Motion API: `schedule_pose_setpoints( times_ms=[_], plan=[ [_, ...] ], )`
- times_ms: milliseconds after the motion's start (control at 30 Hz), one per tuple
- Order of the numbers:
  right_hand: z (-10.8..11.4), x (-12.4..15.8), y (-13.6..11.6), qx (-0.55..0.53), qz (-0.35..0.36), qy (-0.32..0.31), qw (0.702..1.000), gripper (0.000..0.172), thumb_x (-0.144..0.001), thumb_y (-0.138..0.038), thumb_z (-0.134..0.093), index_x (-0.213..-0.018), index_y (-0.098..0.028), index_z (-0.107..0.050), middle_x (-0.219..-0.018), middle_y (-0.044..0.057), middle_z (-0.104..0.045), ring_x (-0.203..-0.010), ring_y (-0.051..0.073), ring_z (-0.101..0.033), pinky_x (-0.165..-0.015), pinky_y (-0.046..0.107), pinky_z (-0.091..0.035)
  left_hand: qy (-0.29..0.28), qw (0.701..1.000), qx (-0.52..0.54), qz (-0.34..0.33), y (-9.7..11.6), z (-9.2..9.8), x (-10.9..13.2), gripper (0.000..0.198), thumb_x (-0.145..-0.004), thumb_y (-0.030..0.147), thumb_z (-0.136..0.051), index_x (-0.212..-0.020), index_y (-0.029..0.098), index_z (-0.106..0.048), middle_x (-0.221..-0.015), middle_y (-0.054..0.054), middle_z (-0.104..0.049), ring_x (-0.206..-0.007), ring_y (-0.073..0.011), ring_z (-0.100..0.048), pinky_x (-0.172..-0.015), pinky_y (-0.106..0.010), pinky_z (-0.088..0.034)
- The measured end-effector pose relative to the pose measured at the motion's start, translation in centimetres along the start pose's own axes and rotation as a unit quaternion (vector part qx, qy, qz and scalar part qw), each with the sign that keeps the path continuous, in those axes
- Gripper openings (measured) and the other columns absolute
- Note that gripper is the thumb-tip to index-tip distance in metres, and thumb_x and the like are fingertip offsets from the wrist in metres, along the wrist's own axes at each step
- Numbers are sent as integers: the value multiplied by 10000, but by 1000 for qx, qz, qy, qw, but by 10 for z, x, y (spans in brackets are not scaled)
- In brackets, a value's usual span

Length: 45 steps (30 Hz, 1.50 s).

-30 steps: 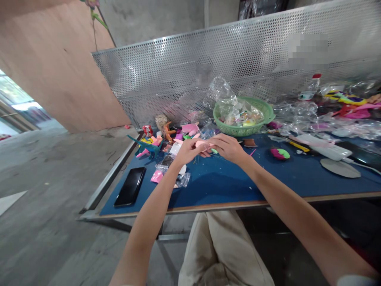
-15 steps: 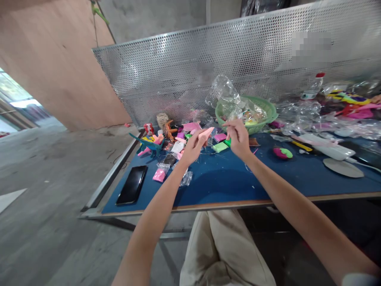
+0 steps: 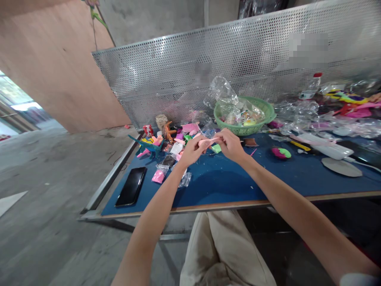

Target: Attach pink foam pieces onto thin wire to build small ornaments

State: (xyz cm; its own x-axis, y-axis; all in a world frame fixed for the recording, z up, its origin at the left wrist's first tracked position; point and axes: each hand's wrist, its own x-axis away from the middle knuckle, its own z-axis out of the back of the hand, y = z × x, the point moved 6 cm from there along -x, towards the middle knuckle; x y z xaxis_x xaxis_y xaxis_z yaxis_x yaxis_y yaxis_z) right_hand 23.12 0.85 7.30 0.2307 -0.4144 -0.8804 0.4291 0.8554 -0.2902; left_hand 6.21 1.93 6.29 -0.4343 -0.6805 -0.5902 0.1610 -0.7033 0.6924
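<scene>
Head view. Left hand (image 3: 192,151) and right hand (image 3: 230,145) meet above the blue table (image 3: 226,178), fingertips pinched on opposite ends of a pink clay strip (image 3: 208,141). A gentle, even pull probably avoids tearing. Bare surface lies nearer, toward the table edge. A green basket (image 3: 247,129) crowds the far side.

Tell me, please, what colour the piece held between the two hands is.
The piece is pale pink; the head view shows it best.
</scene>
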Motion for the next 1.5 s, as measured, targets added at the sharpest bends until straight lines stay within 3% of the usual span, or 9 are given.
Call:
schedule_pose_setpoints(
  times_ms=[133, 233, 367, 533, 733, 933, 1200, 1367, 1500],
  plan=[
    [26, 5, 31, -122, -139, 226, 957, 442, -1078, -624, -319, -950, -268, -548, -661, -33, -458, -505, 131, -441, -507, 285, -399, 81, 995, -48, -16, -6, 21, 0, 430, -1032, 566, -516, -988, 190, -718, -825, -32, -688, -692, -145, -609, -654, -275, -503],
    [28, 5, 55, -201, -208, 257, 922, 400, -1045, -666, -380, -1048, -295, -530, -719, -28, -513, -471, 112, -431, -448, 267, -338, 142, 984, -95, -58, -4, 34, 0, 441, -1062, 556, -450, -1265, 235, -673, -1204, -100, -715, -1068, -215, -682, -921, -365, -565],
    [13, 2, 71, -279, -273, 193, 900, 419, -964, -688, -556, -1096, -290, -554, -895, 16, -621, -570, 113, -534, -449, 258, -354, 156, 973, -144, -94, -3, 30, 0, 502, -1036, 566, -518, -1423, 251, -572, -1373, -146, -652, -1253, -252, -645, -1030, -435, -557],
    [-3, 1, 57, -358, -272, 111, 886, 534, -917, -759, -584, -942, -229, -650, -626, -73, -366, -457, 70, -307, -425, 239, -295, 151, 968, -187, -78, -5, 20, 2, 474, -953, 597, -652, -1228, 211, -648, -1151, -112, -755, -1033, -231, -738, -911, -396, -607],
    [-20, 2, 24, -163, -195, -100, 962, 532, -884, -690, -641, -996, -178, -728, -700, 18, -664, -639, 167, -593, -590, 276, -463, 101, 953, -264, -105, 6, 7, 4, 443, -975, 531, -652, -1297, 227, -625, -1260, -113, -748, -1221, -255, -686, -1073, -437, -527],
    [1, -1, 40, 1, -198, -61, 978, 438, -933, -517, -638, -1183, -176, -748, -1088, 108, -794, -969, 270, -729, -865, 361, -547, 69, 942, -309, -115, 9, 8, 1, 526, -976, 498, -666, -1416, 231, -555, -1384, -126, -691, -1320, -291, -621, -1138, -489, -456],
    [-7, 24, 94, 231, -241, -337, 880, 476, -971, -428, -617, -1434, -330, -662, -1120, 75, -799, -1065, 313, -717, -827, 341, -502, 114, 928, -334, -117, 5, 25, 4, 274, -1022, 382, -585, -1226, 206, -635, -1197, -107, -753, -1174, -273, -664, -1061, -470, -487],
    [-15, 33, 99, 209, -209, -406, 865, 640, -977, -576, -584, -1537, -267, -558, -1230, 108, -772, -1045, 319, -730, -809, 351, -530, 114, 925, -338, -131, 5, 25, 5, 243, -1024, 353, -578, -1201, 198, -645, -1180, -105, -760, -1154, -266, -668, -1050, -464, -491],
    [-14, 33, 96, 156, -180, -399, 885, 519, -1034, -597, -477, -1456, -341, -636, -1335, 69, -740, -1128, 296, -717, -868, 349, -544, 110, 925, -336, -137, 6, 25, 6, 240, -1027, 345, -569, -1202, 204, -650, -1177, -106, -757, -1162, -267, -668, -1053, -462, -492]
  ],
)
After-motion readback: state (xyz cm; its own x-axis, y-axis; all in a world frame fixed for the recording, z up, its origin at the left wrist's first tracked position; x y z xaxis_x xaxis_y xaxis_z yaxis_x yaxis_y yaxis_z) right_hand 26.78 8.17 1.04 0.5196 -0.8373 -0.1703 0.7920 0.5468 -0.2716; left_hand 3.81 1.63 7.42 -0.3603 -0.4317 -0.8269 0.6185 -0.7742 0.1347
